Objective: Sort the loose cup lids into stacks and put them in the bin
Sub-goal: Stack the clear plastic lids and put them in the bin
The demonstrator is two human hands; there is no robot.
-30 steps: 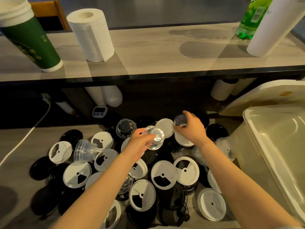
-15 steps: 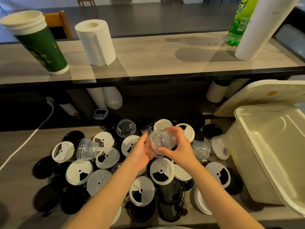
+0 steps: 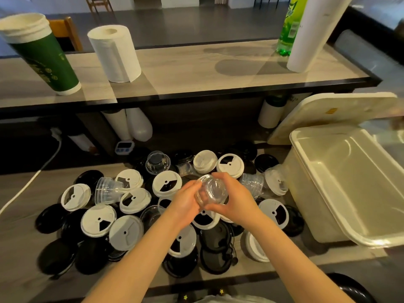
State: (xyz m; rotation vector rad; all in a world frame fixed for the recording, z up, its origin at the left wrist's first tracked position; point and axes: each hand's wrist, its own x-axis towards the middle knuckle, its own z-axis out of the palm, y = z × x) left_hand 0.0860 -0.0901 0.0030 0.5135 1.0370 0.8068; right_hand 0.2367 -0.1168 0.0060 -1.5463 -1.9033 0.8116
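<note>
Both hands, left hand [image 3: 185, 201] and right hand [image 3: 235, 199], have now pressed two clear domed plastic lids [image 3: 211, 192] together, fingers pinching the new stack.

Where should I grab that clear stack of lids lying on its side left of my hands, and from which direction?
Grip the clear lid stack around its ribbed side wall, coming from above. It lies tipped over on the white lids, its wide open end toward the left, so a top-down pinch across the wall looks likelier to hold than the thin rim.
</note>
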